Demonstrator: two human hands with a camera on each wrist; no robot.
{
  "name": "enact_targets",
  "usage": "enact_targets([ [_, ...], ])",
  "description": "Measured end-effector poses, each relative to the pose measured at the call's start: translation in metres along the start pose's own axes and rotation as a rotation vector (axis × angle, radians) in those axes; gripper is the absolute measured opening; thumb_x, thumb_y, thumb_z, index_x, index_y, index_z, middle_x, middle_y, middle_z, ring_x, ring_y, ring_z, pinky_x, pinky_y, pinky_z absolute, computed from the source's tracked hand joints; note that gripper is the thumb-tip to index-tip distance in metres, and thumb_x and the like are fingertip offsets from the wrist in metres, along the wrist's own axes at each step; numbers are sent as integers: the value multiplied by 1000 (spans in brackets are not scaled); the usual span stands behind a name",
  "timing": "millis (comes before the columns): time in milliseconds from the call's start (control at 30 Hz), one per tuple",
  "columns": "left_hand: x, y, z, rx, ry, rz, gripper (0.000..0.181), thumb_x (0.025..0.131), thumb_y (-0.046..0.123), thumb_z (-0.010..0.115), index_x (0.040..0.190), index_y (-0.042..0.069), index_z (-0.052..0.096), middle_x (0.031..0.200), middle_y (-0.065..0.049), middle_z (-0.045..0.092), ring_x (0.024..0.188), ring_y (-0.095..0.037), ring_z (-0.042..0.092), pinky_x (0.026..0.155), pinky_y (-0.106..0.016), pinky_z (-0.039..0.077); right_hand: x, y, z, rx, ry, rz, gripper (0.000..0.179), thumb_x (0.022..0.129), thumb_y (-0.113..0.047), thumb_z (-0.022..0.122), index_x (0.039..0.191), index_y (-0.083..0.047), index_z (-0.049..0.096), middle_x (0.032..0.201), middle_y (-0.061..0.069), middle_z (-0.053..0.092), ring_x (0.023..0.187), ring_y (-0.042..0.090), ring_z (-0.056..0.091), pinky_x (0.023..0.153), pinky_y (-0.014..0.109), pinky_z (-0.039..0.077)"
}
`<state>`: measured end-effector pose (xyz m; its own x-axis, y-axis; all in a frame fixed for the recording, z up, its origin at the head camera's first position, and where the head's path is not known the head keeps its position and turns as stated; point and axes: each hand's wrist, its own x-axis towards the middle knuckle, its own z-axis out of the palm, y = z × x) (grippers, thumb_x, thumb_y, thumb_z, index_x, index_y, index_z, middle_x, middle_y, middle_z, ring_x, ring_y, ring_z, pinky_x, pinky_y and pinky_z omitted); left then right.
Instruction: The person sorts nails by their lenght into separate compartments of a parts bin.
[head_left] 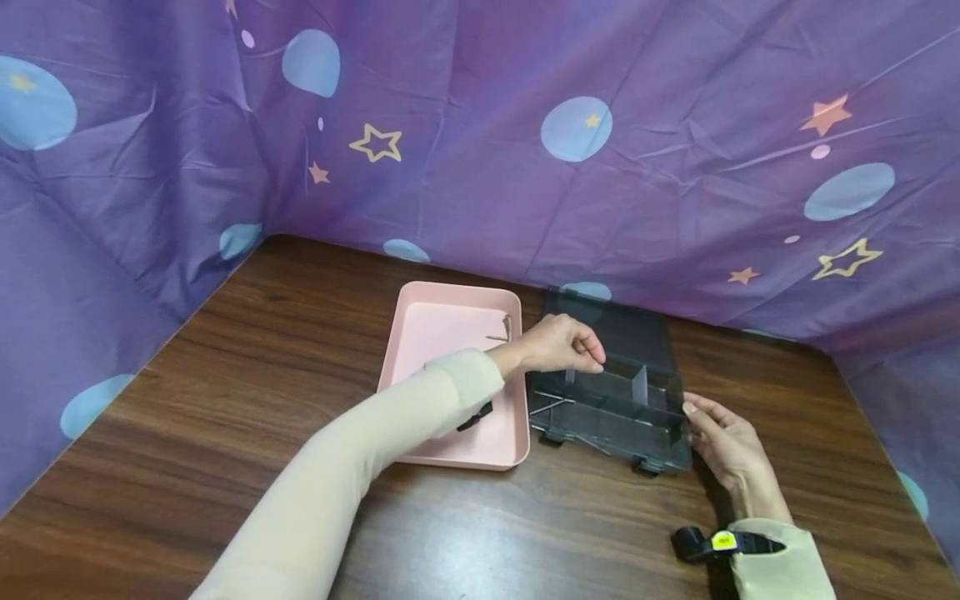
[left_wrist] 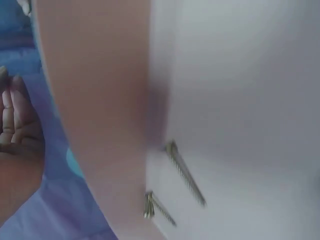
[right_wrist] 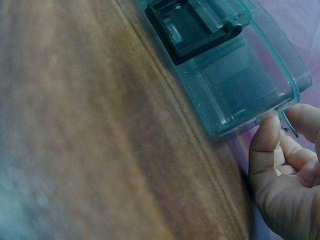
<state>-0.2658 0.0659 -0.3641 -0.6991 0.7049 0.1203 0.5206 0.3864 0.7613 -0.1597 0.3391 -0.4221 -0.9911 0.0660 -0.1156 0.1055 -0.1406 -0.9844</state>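
A smoky clear plastic compartment box (head_left: pixel 615 446) lies on the table with its lid (head_left: pixel 630 333) raised back. My left hand (head_left: pixel 558 343) hovers over the box, fingers bent and fingertips close to the thumb; whether anything is between them is hidden. At the box's right side, my right hand (head_left: pixel 723 442) pinches the wall between thumb and fingers, seen closer beside the box (right_wrist: pixel 235 85) in the right wrist view. Several screws (left_wrist: pixel 186 172) lie in the pink tray (head_left: pixel 450 458), against its far right corner. Thin metal pieces (head_left: pixel 553 404) show in the box's left part.
The tray stands directly left of the box, under my left forearm. Grey dividers (head_left: pixel 640 385) stand inside the box, and latches (head_left: pixel 648 467) stick out at its front. A purple patterned cloth (head_left: pixel 480 167) hangs behind the wooden table (head_left: pixel 247 358).
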Motion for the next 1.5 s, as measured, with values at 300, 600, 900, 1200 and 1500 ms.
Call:
enact_targets([
  [300, -23, -12, -31, -52, 24, -36, 14, 80, 13, 74, 91, 4, 71, 87, -7, 73, 72, -3, 62, 69, -12, 48, 2, -3, -1, -21, 16, 17, 22, 92, -8, 57, 90, -25, 71, 83, -13, 65, 71, 0, 54, 61, 17, 45],
  [600, -44, -31, -47, -16, 24, -91, 13, 79, 12, 74, 88, 4, 71, 83, -6, 72, 66, 0, 59, 67, -14, 49, 2, -1, -2, -48, 38, 43, 19, 92, -11, 59, 89, -27, 70, 84, -15, 65, 73, 0, 54, 63, 17, 45],
  [900, -58, -48, -56, -6, -35, -114, 11, 79, 10, 74, 87, 4, 71, 81, -6, 72, 69, -5, 63, 71, -17, 51, 1, 1, -2, -16, 13, 14, 20, 92, -9, 58, 90, -25, 71, 83, -13, 65, 72, 0, 54, 61, 17, 45],
  [1200, -68, -56, -59, 49, -89, -232, 9, 79, 8, 72, 88, 7, 70, 81, -3, 71, 69, -6, 61, 65, -16, 48, 1, 0, -3, -12, 11, 19, 21, 92, -8, 57, 90, -25, 70, 82, -13, 64, 72, 0, 54, 62, 17, 44],
  [1500, -68, -53, -57, 133, -149, -257, 16, 76, 11, 77, 90, 5, 70, 84, -4, 71, 67, -1, 55, 63, -12, 43, 1, -1, -2, -17, 22, 20, 20, 92, -9, 59, 90, -25, 71, 82, -13, 64, 70, 0, 54, 60, 16, 45],
])
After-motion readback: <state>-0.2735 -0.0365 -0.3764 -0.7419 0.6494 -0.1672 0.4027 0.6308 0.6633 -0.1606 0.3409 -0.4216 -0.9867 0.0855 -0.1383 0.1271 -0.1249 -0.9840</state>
